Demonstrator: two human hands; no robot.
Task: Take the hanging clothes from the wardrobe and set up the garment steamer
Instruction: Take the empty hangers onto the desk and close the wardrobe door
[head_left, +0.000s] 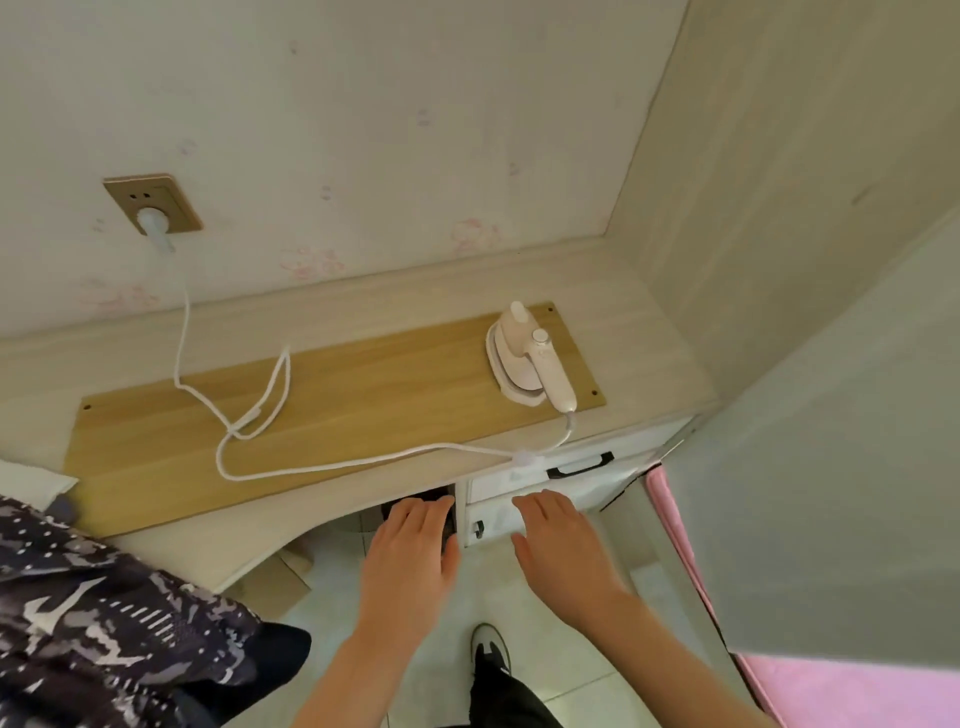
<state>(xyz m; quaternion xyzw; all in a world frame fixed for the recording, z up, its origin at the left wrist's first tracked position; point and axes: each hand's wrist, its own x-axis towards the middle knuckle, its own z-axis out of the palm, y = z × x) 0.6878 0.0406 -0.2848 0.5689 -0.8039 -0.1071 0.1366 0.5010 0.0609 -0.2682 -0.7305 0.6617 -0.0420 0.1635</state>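
Pale, faintly patterned wallpaper backs a light desk (639, 312) with a wooden board (363, 384) lying on top and a wardrobe panel (779, 208) closing off the side beyond my right hand.

As I judge it, the setting up is mostly done. The steamer (530, 358) stands on the board, up and beyond my right hand. Its white cord (332, 462) loops across the board to a plug (155, 224) that sits in the wall socket (171, 200), far up and to the left of my left hand. A dark patterned garment (104, 623) lies heaped low to the left of my left hand, so at least one piece seems to be out of the wardrobe. I cannot tell whether the steamer is filled or switched on, and I see no garment hung up ready for steaming, so that part looks left to do.

I hold both arms forward, palms down. My left hand (410, 551) and right hand (561, 540) hover side by side, just short of the desk edge and the white drawers (519, 483). Their fingers are straight and relaxed, and they hold nothing.
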